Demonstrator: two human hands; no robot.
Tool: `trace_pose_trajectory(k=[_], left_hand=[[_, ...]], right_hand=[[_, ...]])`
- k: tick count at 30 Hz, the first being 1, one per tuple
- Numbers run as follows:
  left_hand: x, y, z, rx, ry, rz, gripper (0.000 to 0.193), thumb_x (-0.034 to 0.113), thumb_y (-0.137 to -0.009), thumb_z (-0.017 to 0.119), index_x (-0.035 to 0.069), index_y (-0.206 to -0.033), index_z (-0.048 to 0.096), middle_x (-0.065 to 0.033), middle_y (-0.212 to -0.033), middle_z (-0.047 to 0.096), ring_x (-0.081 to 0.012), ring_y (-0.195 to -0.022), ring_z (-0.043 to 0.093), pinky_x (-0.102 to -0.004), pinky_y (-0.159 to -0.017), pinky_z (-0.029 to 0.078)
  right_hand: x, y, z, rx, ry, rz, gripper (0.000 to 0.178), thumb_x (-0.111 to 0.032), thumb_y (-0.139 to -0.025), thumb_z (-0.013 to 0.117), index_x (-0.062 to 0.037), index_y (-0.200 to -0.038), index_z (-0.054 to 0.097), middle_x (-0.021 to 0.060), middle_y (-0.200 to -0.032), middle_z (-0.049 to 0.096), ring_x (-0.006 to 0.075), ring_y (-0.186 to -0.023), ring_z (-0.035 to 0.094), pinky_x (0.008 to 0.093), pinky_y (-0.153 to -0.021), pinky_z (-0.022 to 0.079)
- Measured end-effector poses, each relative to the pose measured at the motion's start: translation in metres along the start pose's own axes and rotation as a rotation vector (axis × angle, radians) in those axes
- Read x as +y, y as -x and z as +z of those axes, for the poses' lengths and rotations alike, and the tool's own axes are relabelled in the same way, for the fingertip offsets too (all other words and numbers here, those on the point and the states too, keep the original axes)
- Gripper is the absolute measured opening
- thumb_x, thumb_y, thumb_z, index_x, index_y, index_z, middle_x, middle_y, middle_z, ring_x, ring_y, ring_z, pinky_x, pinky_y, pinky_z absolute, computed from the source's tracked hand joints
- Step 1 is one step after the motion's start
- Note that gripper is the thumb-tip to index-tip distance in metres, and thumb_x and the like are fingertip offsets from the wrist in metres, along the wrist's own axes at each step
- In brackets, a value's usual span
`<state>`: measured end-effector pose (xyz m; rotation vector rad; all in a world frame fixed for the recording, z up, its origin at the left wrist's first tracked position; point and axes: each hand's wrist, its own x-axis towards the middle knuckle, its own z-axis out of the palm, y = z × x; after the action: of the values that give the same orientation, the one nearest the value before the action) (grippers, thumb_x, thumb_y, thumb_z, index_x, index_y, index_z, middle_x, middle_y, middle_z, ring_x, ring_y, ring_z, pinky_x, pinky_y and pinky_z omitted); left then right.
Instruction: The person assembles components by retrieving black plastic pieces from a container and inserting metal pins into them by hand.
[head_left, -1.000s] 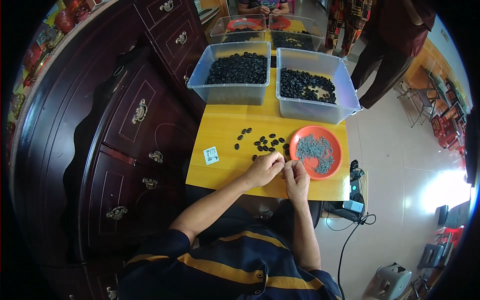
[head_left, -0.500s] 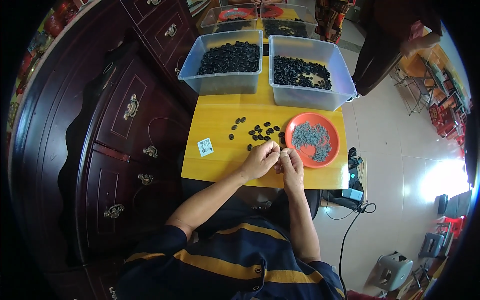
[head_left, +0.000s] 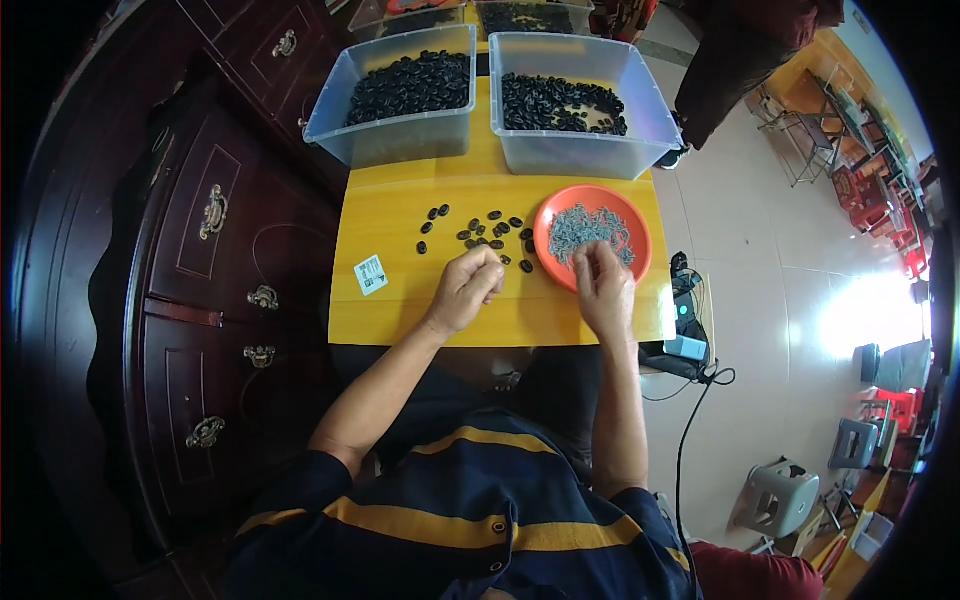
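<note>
Zero view inside the curled-shut left grip [head_left: 465, 287]; right grip [head_left: 608, 288] pinches at grey pieces [head_left: 585, 226], hold unclear, apparently picking; separating one needs delicacy.

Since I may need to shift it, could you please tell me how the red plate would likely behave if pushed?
The plate would probably slide rather than roll, lying flat on the table. The loose grey pieces in it might shift or spill if it tips.

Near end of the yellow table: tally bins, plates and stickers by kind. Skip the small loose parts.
Clear plastic bins: 2
Orange-red plate: 1
White sticker: 1
Total: 4
</note>
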<state>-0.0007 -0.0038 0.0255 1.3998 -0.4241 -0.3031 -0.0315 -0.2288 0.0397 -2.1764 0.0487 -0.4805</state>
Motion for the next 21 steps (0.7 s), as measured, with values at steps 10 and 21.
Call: trace_pose_trajectory(k=[10, 21], left_hand=[[-0.016, 0.032, -0.028, 0.187, -0.065, -0.135, 0.011, 0.015, -0.098, 0.058, 0.006, -0.092, 0.059, 0.0019, -0.075, 0.058, -0.003, -0.064, 0.049, -0.0188, -0.058, 0.043], [-0.027, 0.047, -0.045, 0.286, -0.083, -0.156, 0.009, 0.01, -0.096, 0.057, 0.005, -0.09, 0.059, 0.0017, -0.073, 0.058, -0.0022, -0.062, 0.05, -0.0184, -0.056, 0.042]], right_hand=[[0.04, -0.016, -0.009, -0.07, 0.482, 0.038, 0.01, -0.017, -0.091, 0.061, -0.0077, -0.093, 0.065, 0.014, -0.091, 0.07, 0.0356, -0.08, 0.068, 0.0432, -0.069, 0.054], [-0.012, 0.023, 0.07, -0.11, 0.14, -0.153, 0.008, -0.01, -0.089, 0.064, -0.0059, -0.095, 0.065, 0.0145, -0.089, 0.068, 0.0342, -0.077, 0.068, 0.0439, -0.066, 0.054]])
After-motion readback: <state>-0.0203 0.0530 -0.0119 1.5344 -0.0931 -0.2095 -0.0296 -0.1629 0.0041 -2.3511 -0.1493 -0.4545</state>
